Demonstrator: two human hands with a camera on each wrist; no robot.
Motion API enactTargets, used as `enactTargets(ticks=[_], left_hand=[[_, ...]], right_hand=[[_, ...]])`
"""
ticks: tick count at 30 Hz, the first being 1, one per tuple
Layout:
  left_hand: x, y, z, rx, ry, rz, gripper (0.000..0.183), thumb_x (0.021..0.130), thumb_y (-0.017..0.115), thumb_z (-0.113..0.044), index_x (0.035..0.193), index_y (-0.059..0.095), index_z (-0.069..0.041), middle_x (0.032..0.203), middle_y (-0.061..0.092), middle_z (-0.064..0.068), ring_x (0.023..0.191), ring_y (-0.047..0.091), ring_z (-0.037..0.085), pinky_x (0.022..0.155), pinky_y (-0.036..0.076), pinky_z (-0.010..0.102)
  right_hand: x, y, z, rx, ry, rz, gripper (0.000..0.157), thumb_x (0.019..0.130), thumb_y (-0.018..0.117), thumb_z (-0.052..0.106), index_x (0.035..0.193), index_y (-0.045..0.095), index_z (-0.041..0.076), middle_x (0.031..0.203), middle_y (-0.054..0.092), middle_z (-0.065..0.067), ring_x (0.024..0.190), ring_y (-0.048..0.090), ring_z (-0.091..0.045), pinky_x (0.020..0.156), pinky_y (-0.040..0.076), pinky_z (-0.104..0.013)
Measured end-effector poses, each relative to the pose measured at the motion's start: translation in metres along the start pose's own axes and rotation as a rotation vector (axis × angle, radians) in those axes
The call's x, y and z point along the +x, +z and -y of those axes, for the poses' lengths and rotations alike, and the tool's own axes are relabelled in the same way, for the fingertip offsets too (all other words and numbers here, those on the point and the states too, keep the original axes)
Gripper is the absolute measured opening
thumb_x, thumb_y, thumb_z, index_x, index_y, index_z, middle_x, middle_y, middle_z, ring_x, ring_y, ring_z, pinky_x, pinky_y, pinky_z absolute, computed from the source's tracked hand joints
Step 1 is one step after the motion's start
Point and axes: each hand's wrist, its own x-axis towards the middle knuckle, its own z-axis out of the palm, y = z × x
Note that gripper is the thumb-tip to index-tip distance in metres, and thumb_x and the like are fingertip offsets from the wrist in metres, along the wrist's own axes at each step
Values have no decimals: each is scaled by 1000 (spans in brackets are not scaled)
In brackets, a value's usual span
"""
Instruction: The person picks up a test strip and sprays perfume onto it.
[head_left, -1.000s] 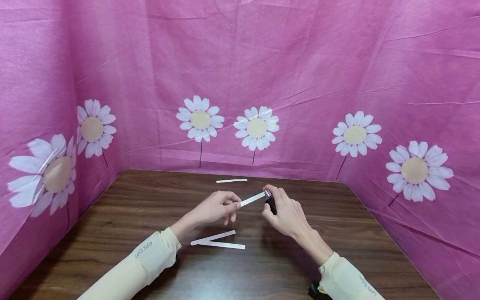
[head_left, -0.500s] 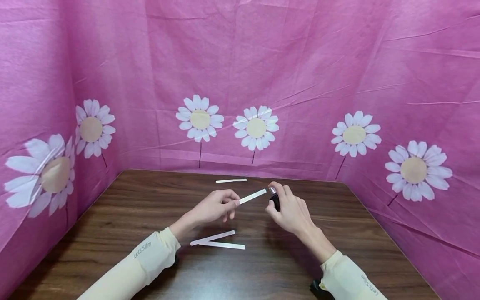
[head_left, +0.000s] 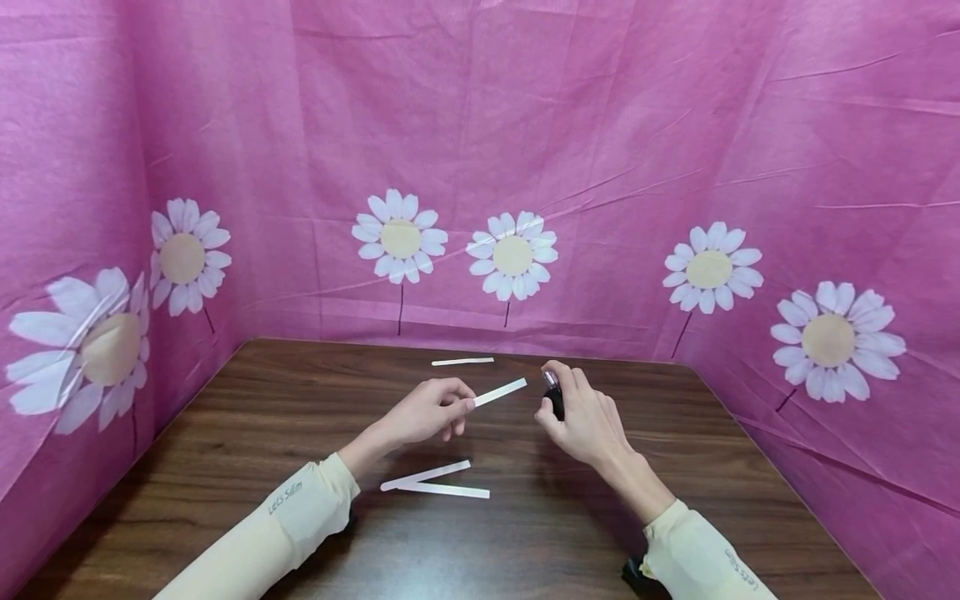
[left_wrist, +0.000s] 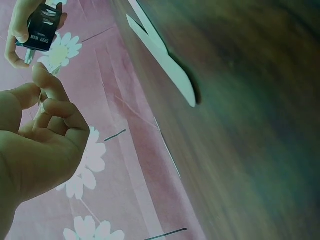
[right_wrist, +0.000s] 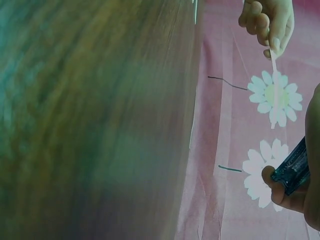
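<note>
Left hand (head_left: 427, 414) pinching white strip (head_left: 501, 392) by one end, right hand (head_left: 588, 421) curled round black bottle (head_left: 556, 402), forefinger at its top, strip tip near but apart, both above wooden table (head_left: 450, 558) bearing two overlapping strips (head_left: 450, 490) nearer, another strip (head_left: 462, 362) by far edge.

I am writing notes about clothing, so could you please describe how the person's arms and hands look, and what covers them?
The left sleeve and right sleeve are pale cream, with bunched ends. Dark lettering marks each, apparently "Lets Slim" on the left. The left hand and right hand are bare, without gloves. A black object shows under the right sleeve.
</note>
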Motion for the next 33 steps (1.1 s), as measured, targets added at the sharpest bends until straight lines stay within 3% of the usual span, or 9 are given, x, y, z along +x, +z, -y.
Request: enactTargets(ticks=[7, 15, 33], left_hand=[[2, -1, 6, 15, -16, -24, 14, 104, 61, -17, 109, 66, -5, 67, 65, 6, 51, 58, 16, 55, 54, 50], [2, -5, 8, 26, -28, -48, 15, 104, 60, -16, 109, 66, -3, 66, 65, 5, 50, 59, 16, 63, 54, 58], [1, -6, 8, 10, -31, -63, 14, 104, 61, -16, 107, 66, -4, 66, 63, 6, 51, 58, 17, 63, 55, 55]], right_hand=[[1, -2, -1, -4, 8, -28, 50, 83, 57, 30, 131, 54, 17, 96, 57, -6, 52, 54, -28, 43, 44, -43], [1, -2, -2, 3, 7, -41, 49, 84, 57, 28, 131, 54, 17, 96, 59, -7, 53, 54, -27, 43, 44, -41], [0, -3, -4, 37, -3, -102, 51, 83, 59, 26, 132, 55, 15, 98, 61, -7, 57, 57, -28, 45, 46, -44]])
